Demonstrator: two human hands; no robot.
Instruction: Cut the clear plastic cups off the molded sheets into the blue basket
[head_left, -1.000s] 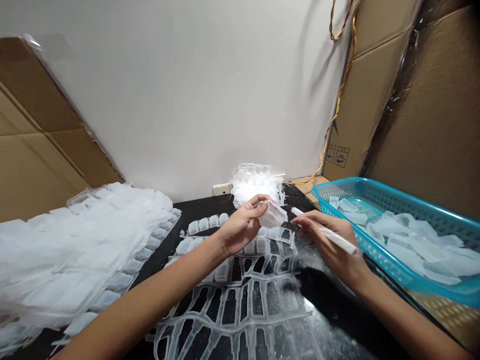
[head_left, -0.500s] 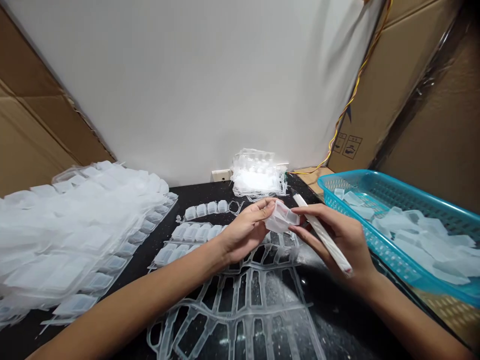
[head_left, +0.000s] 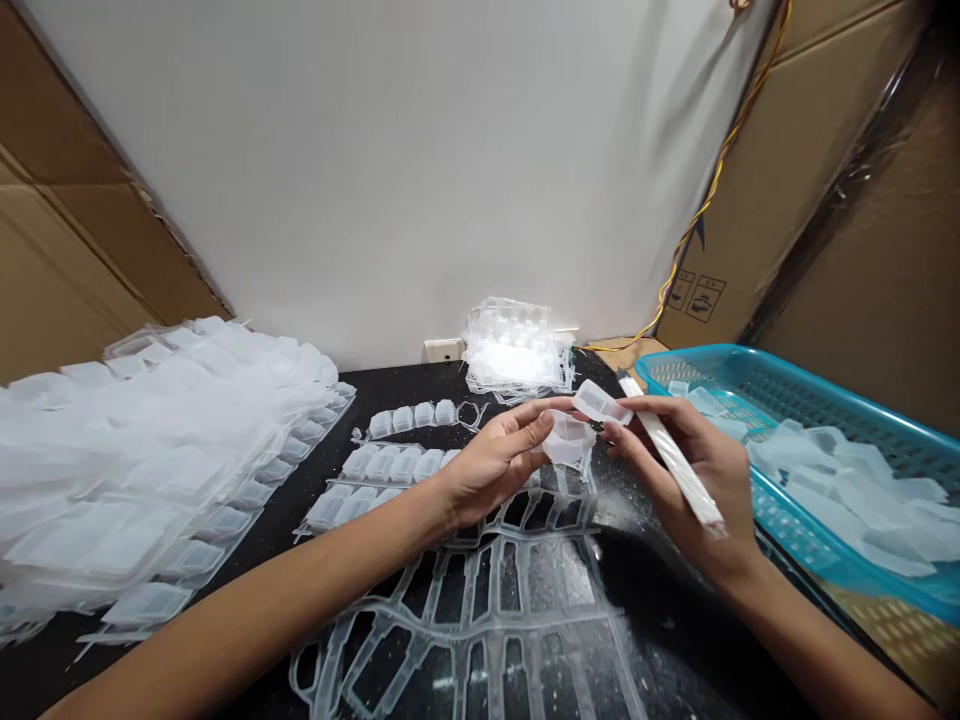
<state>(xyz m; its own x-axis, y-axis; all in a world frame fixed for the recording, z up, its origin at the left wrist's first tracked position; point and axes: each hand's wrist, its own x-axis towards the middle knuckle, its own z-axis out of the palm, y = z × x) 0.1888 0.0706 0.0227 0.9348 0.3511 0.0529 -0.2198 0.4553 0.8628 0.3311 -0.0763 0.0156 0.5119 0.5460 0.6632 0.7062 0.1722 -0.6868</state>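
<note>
Between thumb and fingers, my left hand (head_left: pixel 499 460) grips a small translucent plastic box (head_left: pixel 568 437). My right hand (head_left: pixel 686 470) pinches a second clear plastic piece (head_left: pixel 600 403), raised just above the box; whether the two pieces are joined I cannot tell. A white-wrapped knife (head_left: pixel 671 455) with a dark tip also lies in my right hand, slanting across the fingers. Under both hands, an emptied translucent plastic frame (head_left: pixel 499 625) is spread over the black table. Behind the left wrist stand rows of moulded boxes (head_left: pixel 394 465) on their frame.
A large stack of moulded translucent sheets (head_left: pixel 165 450) fills the left side. Loose pieces lie in a blue basket (head_left: pixel 847 385) on the right. At the back, a pile of clear frames (head_left: pixel 517 345) rests near a wall socket (head_left: pixel 442 350). Cardboard (head_left: pixel 847 200) stands on both sides.
The clear pieces, close together between my hands before, are now apart at one side. My right hand has moved slightly right and up with its piece and the knife; my left hand has barely moved.
</note>
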